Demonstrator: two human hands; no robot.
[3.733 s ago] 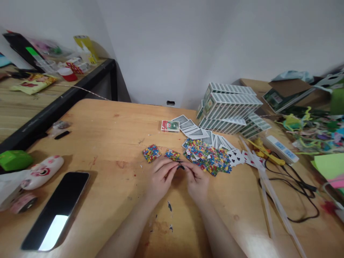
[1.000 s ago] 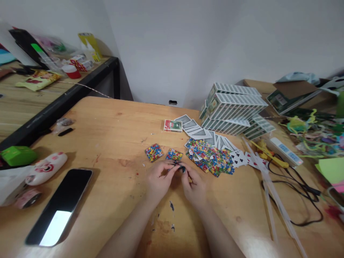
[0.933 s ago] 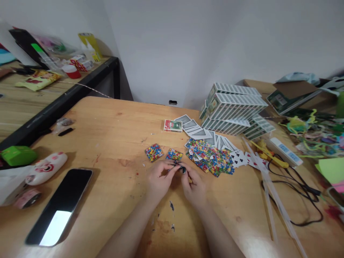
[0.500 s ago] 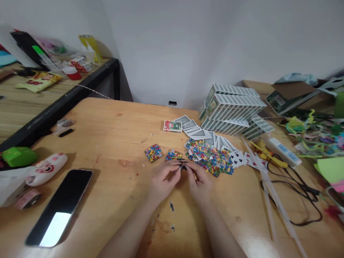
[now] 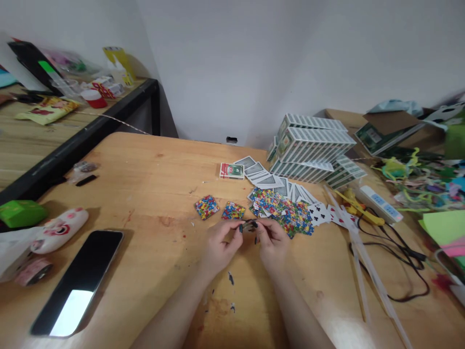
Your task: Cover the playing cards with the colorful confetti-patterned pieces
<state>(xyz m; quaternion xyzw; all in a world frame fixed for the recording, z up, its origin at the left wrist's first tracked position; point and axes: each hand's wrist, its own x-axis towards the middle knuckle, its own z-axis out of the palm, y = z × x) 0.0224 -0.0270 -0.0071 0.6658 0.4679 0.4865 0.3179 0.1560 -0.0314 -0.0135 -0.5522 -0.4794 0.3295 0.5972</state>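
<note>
While the left hand (image 5: pixel 223 245) and right hand (image 5: pixel 274 245) pinch a small dark piece (image 5: pixel 249 225), too small to identify, near the left front of the card pile (image 5: pixel 296 215), two squares (image 5: pixel 207 207) lie left of that pile, striped boxes (image 5: pixel 316 144) behind it.

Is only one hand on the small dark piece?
No, the left hand and the right hand both have their fingers on the small dark piece, one at each end.
</note>
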